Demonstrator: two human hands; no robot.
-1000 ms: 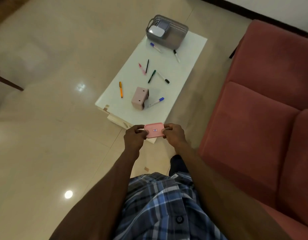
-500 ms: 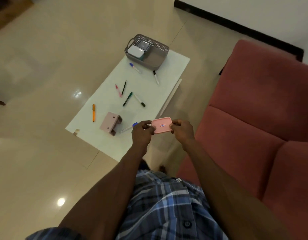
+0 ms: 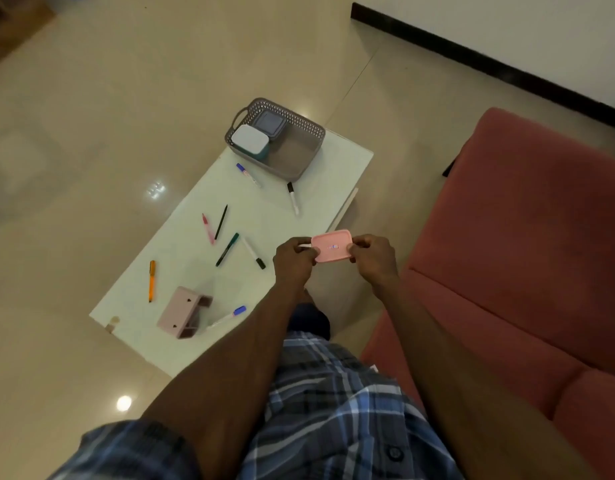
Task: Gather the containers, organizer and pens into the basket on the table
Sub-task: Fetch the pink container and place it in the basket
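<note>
The pink container [image 3: 332,250] hangs between both hands above the tabletop's [image 3: 202,344] near edge, left hand [image 3: 294,261] pinching its left end, right hand [image 3: 371,254] its right. It is a flat rounded rectangle bearing a small label, apart from the basket [image 3: 299,157].

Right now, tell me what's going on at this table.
A person is tidying up. Their left hand and right hand hold a pink container by its two ends, above the white table's near edge. The grey basket at the far end already holds two containers, one white-lidded and one dark. The pink organizer and several pens, among them an orange pen, are not yet in the basket; they lie on the table.
</note>
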